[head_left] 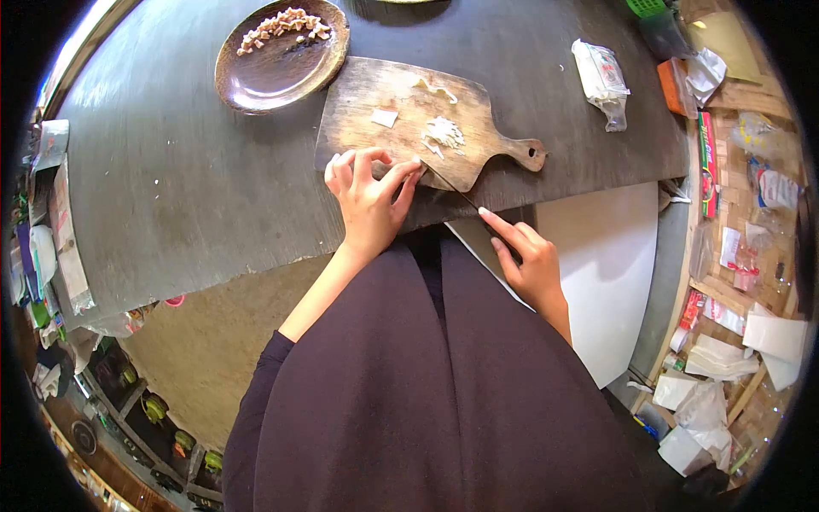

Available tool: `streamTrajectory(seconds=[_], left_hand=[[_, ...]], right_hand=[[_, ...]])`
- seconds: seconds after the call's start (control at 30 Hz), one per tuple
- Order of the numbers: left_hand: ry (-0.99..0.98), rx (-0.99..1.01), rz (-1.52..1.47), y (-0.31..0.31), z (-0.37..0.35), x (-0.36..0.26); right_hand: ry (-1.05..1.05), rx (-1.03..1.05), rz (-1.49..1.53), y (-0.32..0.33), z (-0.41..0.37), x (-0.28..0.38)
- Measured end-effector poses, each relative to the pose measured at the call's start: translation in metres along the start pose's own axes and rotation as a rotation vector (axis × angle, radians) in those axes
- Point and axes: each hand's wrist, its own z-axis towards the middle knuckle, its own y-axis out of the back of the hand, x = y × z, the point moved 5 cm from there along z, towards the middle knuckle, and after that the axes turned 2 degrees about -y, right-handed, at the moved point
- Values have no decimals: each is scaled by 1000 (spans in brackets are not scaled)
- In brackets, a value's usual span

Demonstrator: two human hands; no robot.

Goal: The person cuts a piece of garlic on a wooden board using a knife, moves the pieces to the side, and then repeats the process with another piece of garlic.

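Note:
My right hand [525,260] grips a thin knife [450,183], its blade angled over the near edge of a wooden cutting board [354,107]. Beside the blade tip, my left hand [368,200] has its fingertips bent down and pinched at the board's near edge. What lies under those fingers is mostly hidden. On the board rest a small pile of pale thin strips [444,133], a flat pale square slice [385,118] and a curled pale scrap [435,90]. The board's handle [522,154] points right.
A brown plate [277,98] holding pinkish diced pieces [286,26] stands beyond the board on the dark table [171,213]. A white plastic packet [601,77] lies at right. Bags, boxes and papers crowd the right-hand shelf [725,294]. A white panel [601,273] is below the table edge.

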Motion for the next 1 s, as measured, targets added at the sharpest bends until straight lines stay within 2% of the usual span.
streamTrajectory(seconds=[0.33, 0.47, 1.0], left_hand=[[7, -12, 4, 1, 0, -1], [11, -1, 0, 2, 1, -1], [19, 7, -22, 1, 1, 0]], right_hand=[[24, -63, -36, 4, 9, -2], [-33, -56, -19, 10, 7, -2], [44, -25, -13, 2, 7, 5]])
